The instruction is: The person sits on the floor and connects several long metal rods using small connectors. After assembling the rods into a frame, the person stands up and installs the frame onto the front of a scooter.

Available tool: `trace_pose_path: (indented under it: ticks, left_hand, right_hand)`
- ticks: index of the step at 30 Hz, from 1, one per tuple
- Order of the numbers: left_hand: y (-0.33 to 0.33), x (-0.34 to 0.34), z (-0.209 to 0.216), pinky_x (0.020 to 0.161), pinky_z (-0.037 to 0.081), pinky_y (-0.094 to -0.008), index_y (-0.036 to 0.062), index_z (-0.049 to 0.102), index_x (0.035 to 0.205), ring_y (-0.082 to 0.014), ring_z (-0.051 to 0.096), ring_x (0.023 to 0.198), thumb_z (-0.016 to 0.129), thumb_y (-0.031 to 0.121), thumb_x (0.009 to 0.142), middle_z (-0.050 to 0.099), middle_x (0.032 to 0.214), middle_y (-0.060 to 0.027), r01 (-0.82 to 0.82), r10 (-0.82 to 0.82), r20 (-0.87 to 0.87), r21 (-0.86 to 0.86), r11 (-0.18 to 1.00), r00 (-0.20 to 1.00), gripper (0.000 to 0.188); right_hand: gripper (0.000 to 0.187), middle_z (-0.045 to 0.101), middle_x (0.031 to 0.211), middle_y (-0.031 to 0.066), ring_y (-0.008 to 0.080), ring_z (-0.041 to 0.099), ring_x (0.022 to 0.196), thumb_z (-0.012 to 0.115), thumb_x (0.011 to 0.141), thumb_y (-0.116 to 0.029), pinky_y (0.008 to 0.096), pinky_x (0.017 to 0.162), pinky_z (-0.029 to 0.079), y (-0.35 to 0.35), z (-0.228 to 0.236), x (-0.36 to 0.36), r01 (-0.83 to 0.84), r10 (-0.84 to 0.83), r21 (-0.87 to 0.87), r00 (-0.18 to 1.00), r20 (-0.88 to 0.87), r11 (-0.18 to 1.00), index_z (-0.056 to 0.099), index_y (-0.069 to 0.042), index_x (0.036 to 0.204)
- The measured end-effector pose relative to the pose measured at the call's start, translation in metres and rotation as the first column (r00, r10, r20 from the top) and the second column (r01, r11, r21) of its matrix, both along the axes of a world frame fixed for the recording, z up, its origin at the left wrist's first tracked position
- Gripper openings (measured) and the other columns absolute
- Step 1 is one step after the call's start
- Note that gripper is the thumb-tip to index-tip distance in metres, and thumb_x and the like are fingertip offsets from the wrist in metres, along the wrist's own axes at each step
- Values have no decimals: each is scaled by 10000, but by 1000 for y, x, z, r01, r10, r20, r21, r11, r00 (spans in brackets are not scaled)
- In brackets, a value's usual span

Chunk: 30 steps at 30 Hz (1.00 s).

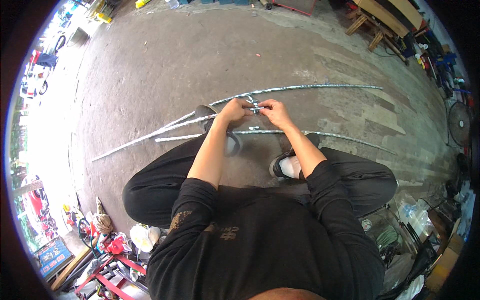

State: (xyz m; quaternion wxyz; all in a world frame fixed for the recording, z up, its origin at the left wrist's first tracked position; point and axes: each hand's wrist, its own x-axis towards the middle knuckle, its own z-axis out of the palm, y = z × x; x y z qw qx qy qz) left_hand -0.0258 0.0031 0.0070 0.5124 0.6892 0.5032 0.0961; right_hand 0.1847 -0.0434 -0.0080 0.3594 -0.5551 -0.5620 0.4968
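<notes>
In front of my crossed legs, my left hand [236,110] and my right hand [276,113] meet with their fingers pinched on a small shiny metal fitting [255,108]. Its exact kind is too small to make out, and the fingertips hide part of it. Just beyond the hands runs a long thin metal rod [310,86] on the concrete floor. A second rod [345,136] lies nearer, passing close to my feet. Another rod [185,123] slants off to the left beneath my left wrist. One small silvery piece [254,128] rests beside the near rod.
A wooden stand [385,22] is at the far right. On the right side are a fan [458,123] and heaped tools. Red metal frames [112,277] and clutter lie behind me on the left. Plastic bags [414,212] sit behind on the right.
</notes>
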Motion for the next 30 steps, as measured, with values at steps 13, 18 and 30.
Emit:
trace_pose_path:
  ticks: [13, 18, 30]
  left_hand:
    - [-1, 3, 3, 878, 514, -356, 102, 729, 1135, -235, 678, 943, 753, 159, 772, 731, 1036, -149, 17, -15, -74, 18, 1000, 997, 368]
    - [0, 1, 1, 892, 509, -359, 105, 728, 1140, -249, 677, 969, 752, 159, 775, 728, 1054, -147, 21, -19, -86, 30, 999, 996, 369]
    - [-3, 0, -5, 886, 510, -373, 124, 741, 1116, -293, 682, 962, 778, 198, 754, 726, 1034, -167, -11, 14, -53, 49, 999, 998, 371]
  right_hand:
    - [325, 615, 696, 31, 108, 540, 536, 561, 997, -305, 274, 484, 435, 6, 8, -10, 101, -107, -291, 994, -4, 951, 646, 6, 1038]
    - [332, 591, 664, 25, 111, 520, 512, 564, 994, -321, 274, 472, 421, 8, 9, -11, 89, -106, -386, 994, -24, 918, 648, 0, 1011]
    - [336, 638, 691, 74, 170, 587, 546, 557, 974, -303, 336, 494, 449, 8, -5, -15, 53, -146, -496, 977, -152, 867, 630, -11, 1123]
